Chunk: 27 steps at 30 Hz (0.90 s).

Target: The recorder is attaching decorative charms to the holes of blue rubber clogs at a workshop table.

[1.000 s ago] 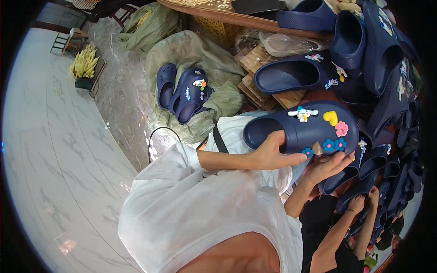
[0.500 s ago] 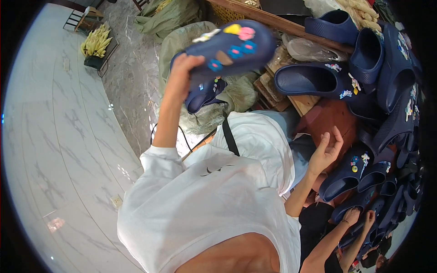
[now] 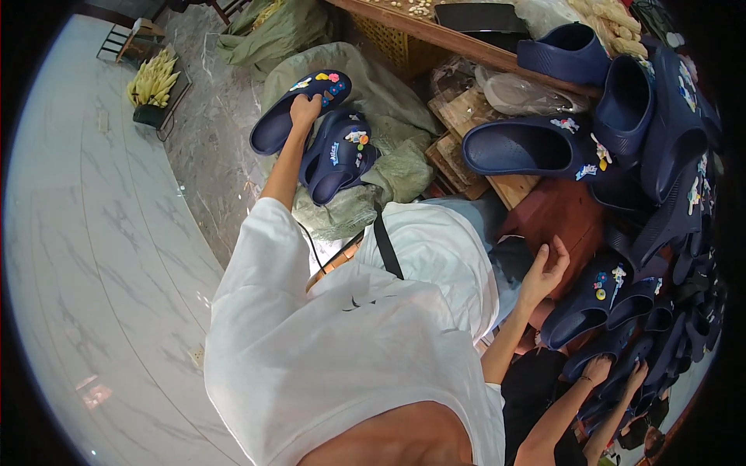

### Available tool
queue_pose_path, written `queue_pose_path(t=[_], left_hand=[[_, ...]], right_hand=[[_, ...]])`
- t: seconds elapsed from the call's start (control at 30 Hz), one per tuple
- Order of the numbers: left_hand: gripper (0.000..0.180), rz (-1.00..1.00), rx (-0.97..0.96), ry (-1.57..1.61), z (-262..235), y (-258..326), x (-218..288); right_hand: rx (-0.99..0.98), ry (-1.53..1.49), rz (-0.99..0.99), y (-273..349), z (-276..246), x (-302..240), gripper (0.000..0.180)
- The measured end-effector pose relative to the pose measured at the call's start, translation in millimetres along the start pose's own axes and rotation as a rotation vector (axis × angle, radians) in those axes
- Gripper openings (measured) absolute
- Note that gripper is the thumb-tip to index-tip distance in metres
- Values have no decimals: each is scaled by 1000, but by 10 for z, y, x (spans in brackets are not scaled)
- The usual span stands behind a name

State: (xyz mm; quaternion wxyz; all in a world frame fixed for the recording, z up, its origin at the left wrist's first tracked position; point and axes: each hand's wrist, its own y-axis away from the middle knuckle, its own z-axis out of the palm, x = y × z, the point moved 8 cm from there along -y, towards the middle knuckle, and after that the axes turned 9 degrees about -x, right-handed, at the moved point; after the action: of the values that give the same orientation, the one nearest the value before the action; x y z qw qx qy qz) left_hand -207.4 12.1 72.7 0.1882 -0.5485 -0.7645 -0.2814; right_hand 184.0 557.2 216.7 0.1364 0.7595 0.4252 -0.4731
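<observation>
My left hand (image 3: 305,109) grips a navy clog (image 3: 273,128) by the edge of its foot opening. Colourful charms in yellow, pink and blue dot its toe. It is over the green sack, beside more navy clogs (image 3: 334,159) with charms that lie on that sack (image 3: 408,159); whether it touches them I cannot tell. My right hand (image 3: 546,272) is raised with fingers apart and holds nothing. Nearest to it are a reddish-brown surface (image 3: 556,217) and a navy clog (image 3: 579,314) with small charms.
Many navy clogs (image 3: 653,140) are heaped along the right side. A co-worker's hands (image 3: 598,369) touch clogs at the lower right. Wooden boards (image 3: 458,159) and a plastic-wrapped pale shoe (image 3: 517,93) sit under a wooden table edge (image 3: 435,35). A potted plant (image 3: 151,81) stands far left.
My left hand has carried the clog away from me and leftward, down toward the clogs on the sack. My right hand stays nearly in place, open.
</observation>
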Motion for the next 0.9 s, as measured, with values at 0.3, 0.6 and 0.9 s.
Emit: queue_pose_path(t=[0.3,0.6,0.9], left_hand=[[53,-24,-168,-77,1156,-715,-426],[50,-110,-236,-7,1837,-383,-551],[53,-57,-271,-156,1472,-385,-589]], right_hand=[[0,-16,47,46,78,209,21],[-15,111,67,22,65,59,21],[-13,145,-58,-82,180,-186,20]])
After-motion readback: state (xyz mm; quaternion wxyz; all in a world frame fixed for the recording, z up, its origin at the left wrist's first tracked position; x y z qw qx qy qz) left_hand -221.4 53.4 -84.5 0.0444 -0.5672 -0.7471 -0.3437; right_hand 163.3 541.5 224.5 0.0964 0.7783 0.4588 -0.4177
